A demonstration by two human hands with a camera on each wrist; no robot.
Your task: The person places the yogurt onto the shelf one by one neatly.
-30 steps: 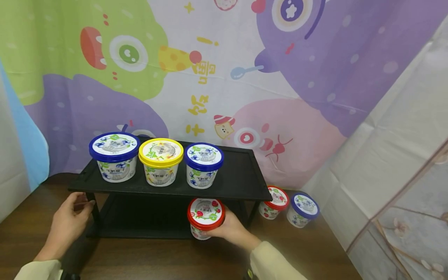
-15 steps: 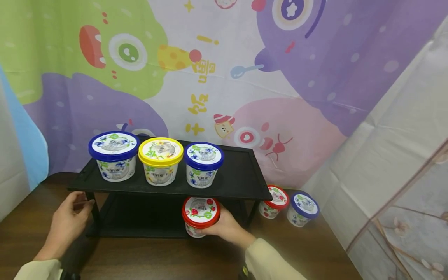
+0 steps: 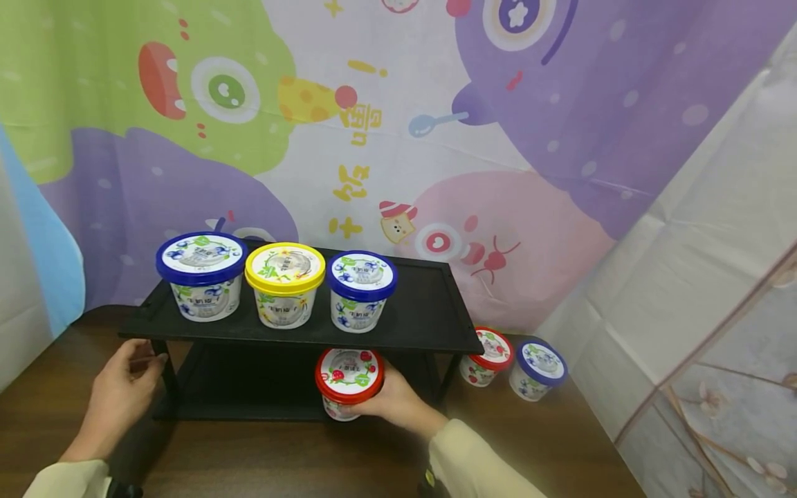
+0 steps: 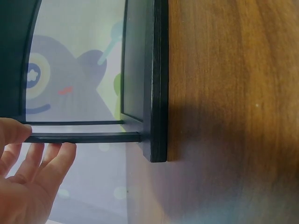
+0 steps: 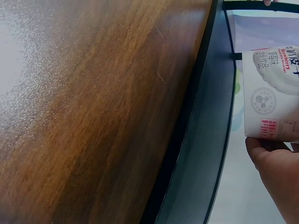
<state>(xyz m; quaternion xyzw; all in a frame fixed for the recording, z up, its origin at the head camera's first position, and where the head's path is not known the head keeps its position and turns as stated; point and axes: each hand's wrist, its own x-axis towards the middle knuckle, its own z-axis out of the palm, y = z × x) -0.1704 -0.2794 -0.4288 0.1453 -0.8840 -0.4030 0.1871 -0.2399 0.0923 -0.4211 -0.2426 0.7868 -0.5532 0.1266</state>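
Your left hand [image 3: 121, 394]: thumb and fingers [image 4: 65, 156] pinching black rack's front-left leg [image 3: 168, 379] | Upper shelf [image 3: 426, 304]: blue-lidded tub [image 3: 202, 277], yellow-lidded tub [image 3: 285, 285], second blue-lidded tub [image 3: 361, 289] | Red-lidded tub [image 3: 350, 377]: white wall, strawberry-printed lid; beneath upper shelf, at lower shelf's [image 3: 249, 387] front edge; fingers of your right hand [image 3: 395, 401] curled round its right side | Tabletop [image 3: 529, 443]: another red-lidded tub [image 3: 488, 360], third blue-lidded tub [image 3: 537, 371]

There are three blue-lidded tubs [image 3: 201, 277], two red-lidded tubs [image 3: 349, 379], one yellow-lidded tub [image 3: 285, 285] and one black rack [image 3: 426, 304].
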